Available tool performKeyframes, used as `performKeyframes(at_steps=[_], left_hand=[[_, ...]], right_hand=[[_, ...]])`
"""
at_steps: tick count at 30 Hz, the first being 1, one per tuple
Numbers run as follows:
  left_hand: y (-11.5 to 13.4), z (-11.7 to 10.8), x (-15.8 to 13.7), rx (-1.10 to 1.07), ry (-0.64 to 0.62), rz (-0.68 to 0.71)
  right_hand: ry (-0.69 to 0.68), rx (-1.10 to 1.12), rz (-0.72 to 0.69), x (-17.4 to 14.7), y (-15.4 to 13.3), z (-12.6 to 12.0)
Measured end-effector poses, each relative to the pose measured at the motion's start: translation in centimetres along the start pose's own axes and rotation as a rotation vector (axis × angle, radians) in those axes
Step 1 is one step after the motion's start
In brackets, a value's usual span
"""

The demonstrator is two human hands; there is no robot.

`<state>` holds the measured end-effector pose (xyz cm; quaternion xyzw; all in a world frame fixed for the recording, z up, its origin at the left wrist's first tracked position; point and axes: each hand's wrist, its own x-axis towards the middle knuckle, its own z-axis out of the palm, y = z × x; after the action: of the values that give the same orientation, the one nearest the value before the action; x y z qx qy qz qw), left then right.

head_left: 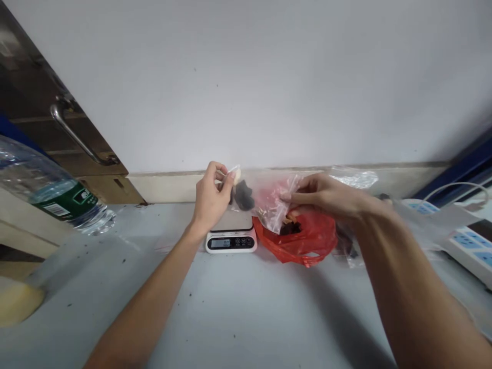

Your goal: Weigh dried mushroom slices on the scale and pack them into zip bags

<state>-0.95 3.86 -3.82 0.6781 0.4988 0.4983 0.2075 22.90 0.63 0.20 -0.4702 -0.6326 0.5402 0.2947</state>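
Observation:
A clear plastic bag (263, 192) is stretched between my two hands, above the digital scale and the red bag. Dark pieces and a pale piece show through its left part. My left hand (213, 195) pinches the left corner of the bag, with thumb and fingers pressed together. My right hand (326, 197) grips the crumpled right end. Below my left hand stands the white digital scale (231, 242), its display showing 0.0. The open red plastic bag (295, 246) sits beside the scale, under my right hand, with dark and brown dried-looking pieces inside.
A large water bottle (65, 200) with a green label leans at the left. A pale yellow round object (19, 301) is at the left edge. White power strips (471, 246) and more clear plastic bags (355, 178) lie to the right. A wall (269, 87) rises behind.

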Motion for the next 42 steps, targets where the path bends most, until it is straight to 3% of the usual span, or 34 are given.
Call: performKeyframes(at_steps=[6,9,11,14,16,21,27,34,38,42], left_hand=[[0.0,-0.2,-0.5,0.403,-0.128,0.035],[0.6,0.1,-0.8,0.465,-0.134,0.122],[1.3,0.3,-1.0,0.37,-0.284,0.147],[2.2,0.3,-1.4,0.186,-0.623,0.125],[2.6,0.1,-1.6,0.146,-0.707,0.141],[2.5,-0.3,-1.7,0.125,-0.723,0.155],[2.6,-0.8,-1.7,0.115,-0.605,0.111],[2.9,-1.2,-1.6,0.068,-0.65,0.053],[2.4,-1.5,-0.9,0.097,-0.524,-0.017],[2.0,-1.8,-0.5,0.097,-0.403,-0.032]], right_hand=[[-0.068,-0.067,-0.031,0.8,1.0,0.0],[-0.048,-0.095,-0.049,1.4,1.6,0.3],[-0.048,-0.101,-0.056,1.7,1.7,0.6],[-0.061,-0.063,-0.085,1.9,1.5,1.4],[-0.06,-0.029,-0.091,2.0,1.3,2.0],[-0.011,-0.004,-0.116,2.4,1.3,3.1],[0.036,-0.017,-0.128,2.4,1.2,3.5],[-0.011,-0.005,-0.111,2.4,1.1,3.6],[-0.025,-0.04,-0.066,1.8,0.7,3.2],[0.075,-0.033,-0.046,1.3,0.1,3.3]])
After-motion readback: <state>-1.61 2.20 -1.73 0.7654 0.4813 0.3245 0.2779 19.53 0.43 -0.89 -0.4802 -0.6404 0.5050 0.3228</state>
